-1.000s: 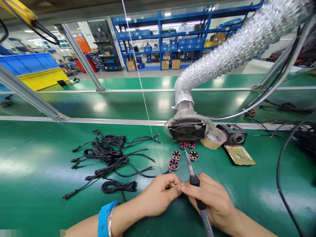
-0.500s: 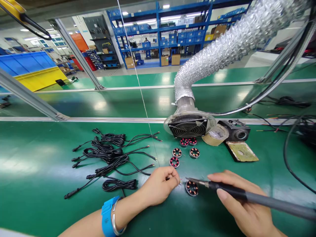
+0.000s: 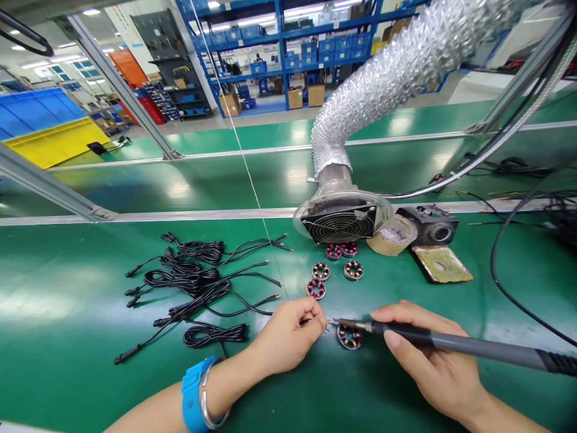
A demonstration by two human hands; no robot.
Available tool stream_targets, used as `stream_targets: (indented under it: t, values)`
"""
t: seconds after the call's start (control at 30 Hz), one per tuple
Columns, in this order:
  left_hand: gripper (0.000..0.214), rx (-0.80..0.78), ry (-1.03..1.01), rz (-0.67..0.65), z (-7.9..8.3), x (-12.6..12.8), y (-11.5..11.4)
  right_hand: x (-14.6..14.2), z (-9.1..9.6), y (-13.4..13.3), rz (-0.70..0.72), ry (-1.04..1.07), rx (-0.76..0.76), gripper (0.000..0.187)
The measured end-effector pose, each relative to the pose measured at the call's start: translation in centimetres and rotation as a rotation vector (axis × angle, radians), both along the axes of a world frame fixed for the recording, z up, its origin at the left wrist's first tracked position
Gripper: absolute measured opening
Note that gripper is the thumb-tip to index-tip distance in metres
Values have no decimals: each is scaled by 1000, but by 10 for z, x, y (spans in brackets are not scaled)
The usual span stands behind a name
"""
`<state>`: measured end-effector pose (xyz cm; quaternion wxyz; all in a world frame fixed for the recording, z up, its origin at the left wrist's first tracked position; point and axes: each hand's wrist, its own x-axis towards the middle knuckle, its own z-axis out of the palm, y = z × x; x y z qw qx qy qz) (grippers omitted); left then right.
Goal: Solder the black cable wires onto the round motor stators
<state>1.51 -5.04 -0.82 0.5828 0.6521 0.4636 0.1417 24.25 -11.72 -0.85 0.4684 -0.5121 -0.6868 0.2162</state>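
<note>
My left hand (image 3: 288, 334) is closed in a pinch on the bare end of a thin black cable (image 3: 311, 321), with a blue band and a metal bangle on its wrist. My right hand (image 3: 428, 361) grips a grey soldering iron (image 3: 451, 343) that lies nearly level, its tip pointing left and meeting the cable end. Just below the tip a small round stator (image 3: 349, 335) with copper coils rests on the green mat. Several more such stators (image 3: 334, 269) lie a little farther back.
A bundle of coiled black cables (image 3: 198, 288) lies to the left. Behind the stators stands a fume fan (image 3: 339, 224) on a silver flexible duct (image 3: 387, 78). A tape roll (image 3: 391, 236), a black holder (image 3: 430, 225) and a yellowed sponge pad (image 3: 442, 264) sit at the right, with loose black wires (image 3: 509, 288).
My right hand has swung the soldering iron from upright to nearly level, tip now at the cable end. A stator that the hands covered now shows on the mat. The view has tilted slightly.
</note>
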Motion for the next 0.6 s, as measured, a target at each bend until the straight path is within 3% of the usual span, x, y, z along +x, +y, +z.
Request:
stream_targets:
  t: [0.6]
  values:
    - [17, 11, 14, -2, 0, 2, 0, -9, 9, -3, 98, -54, 93, 19]
